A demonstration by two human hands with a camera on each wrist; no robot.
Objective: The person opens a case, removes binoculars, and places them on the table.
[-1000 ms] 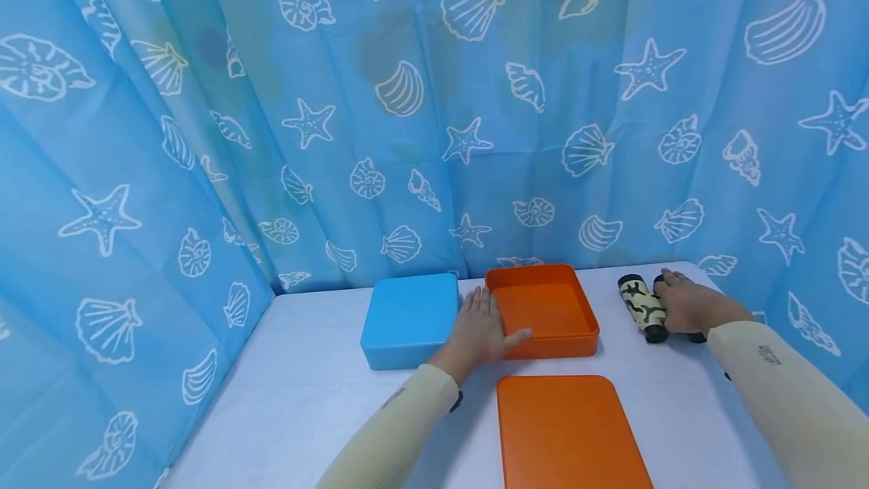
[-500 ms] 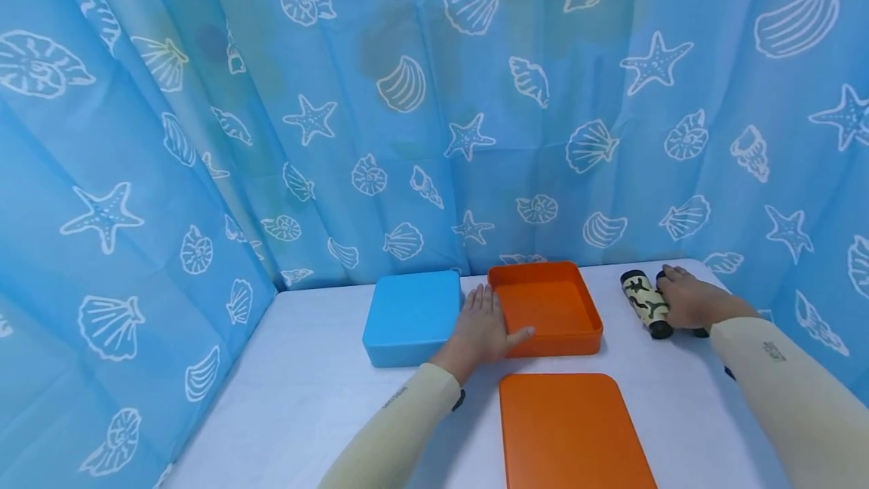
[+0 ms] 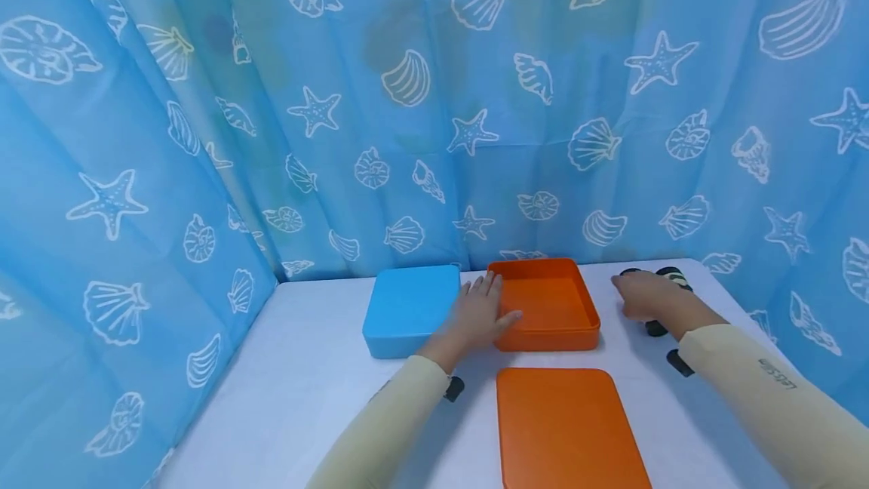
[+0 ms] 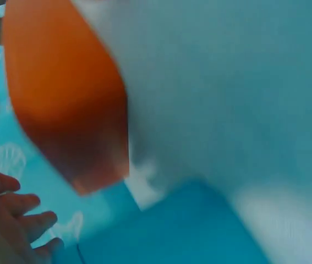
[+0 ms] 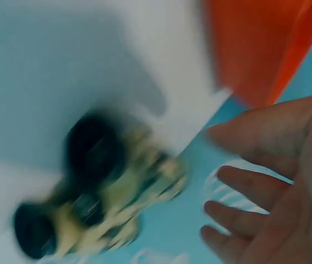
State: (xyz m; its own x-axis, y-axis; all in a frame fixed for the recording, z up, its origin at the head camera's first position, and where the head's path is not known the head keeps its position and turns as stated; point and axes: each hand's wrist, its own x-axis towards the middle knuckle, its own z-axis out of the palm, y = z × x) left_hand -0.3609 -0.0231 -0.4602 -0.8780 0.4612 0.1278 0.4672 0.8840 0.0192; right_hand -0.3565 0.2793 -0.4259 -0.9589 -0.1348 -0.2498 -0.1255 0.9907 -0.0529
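Note:
In the head view my left hand [image 3: 471, 319] is over the left side of an orange open box [image 3: 553, 341], fingers straight. The left wrist view shows those fingers [image 4: 32, 223] spread and holding nothing; whether they touch the box cannot be told. My right hand [image 3: 650, 299] is just right of the box and partly covers the camouflage-patterned binoculars [image 3: 674, 275]. From the right wrist, its fingers [image 5: 249, 187] look loosely extended and apart from the blurred binoculars [image 5: 128, 192], which lie on the white table.
A blue box [image 3: 410, 308] stands left of the orange one. Nearer to me lies a flat orange lid [image 3: 570, 425] on the white table [image 3: 292, 398]. A blue shell-print curtain [image 3: 339, 134] borders the table at the back and sides.
My right hand has come off the binoculars and moved left toward the orange box. My left hand has shifted slightly, and its fingers have spread a little.

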